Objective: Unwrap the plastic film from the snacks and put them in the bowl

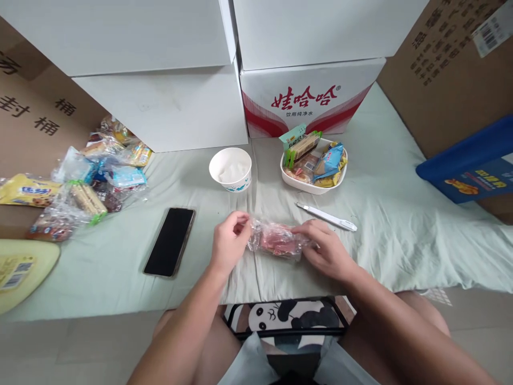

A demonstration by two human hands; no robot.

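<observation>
A clear plastic snack packet with red contents lies on the pale green cloth right in front of me. My left hand pinches the packet's left end. Over its right end my right hand is closed, gripping the wrapper. Just beyond my right hand lies a white utility knife. A white paper cup stands behind the packet. To its right is a white bowl filled with wrapped snacks.
A black phone lies face up left of my hands. A heap of wrapped snacks sits at the far left. White boxes and a red-printed carton wall off the back. A blue box is at right.
</observation>
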